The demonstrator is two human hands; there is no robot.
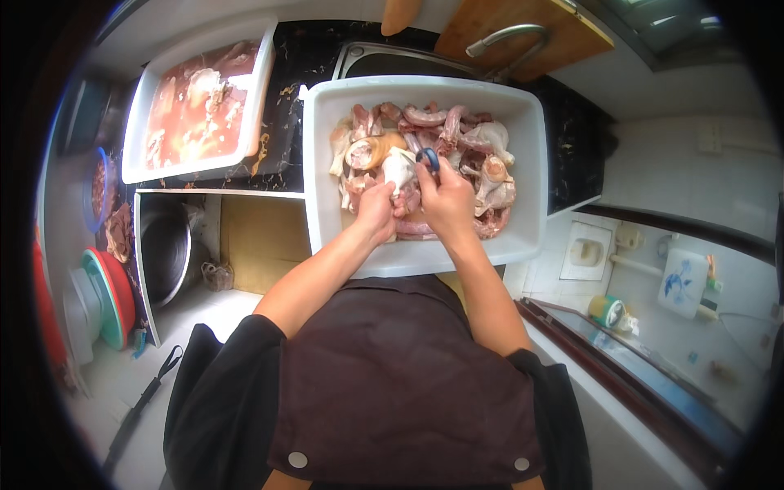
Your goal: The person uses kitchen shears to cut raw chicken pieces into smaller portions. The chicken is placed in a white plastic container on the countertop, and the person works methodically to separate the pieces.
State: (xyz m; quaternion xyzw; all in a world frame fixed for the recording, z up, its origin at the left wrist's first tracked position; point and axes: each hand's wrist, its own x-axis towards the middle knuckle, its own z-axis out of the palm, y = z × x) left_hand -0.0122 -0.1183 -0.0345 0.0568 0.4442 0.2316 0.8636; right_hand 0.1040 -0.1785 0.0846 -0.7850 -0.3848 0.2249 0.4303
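A large white plastic tub [535,165] stands before me, holding many pieces of raw poultry [490,138], among them long necks [452,125] and skin-covered joints. My left hand [375,213] grips a pale piece of poultry [399,168] over the near half of the tub. Close by on the right, my right hand [451,199] holds blue-handled scissors [428,158] by the handle loops. Their blades reach toward the pale piece; whether they touch it is hard to see. A yellowish, skin-covered chunk [370,151] lies just beyond my left hand.
Another white tub [262,92] with reddish water and meat stands left on the black counter [288,131]. Behind the main tub are a sink [356,54], a curved faucet [511,32] and a wooden board [456,27]. A metal pot [168,251] sits below the counter, left of stacked basins [113,300].
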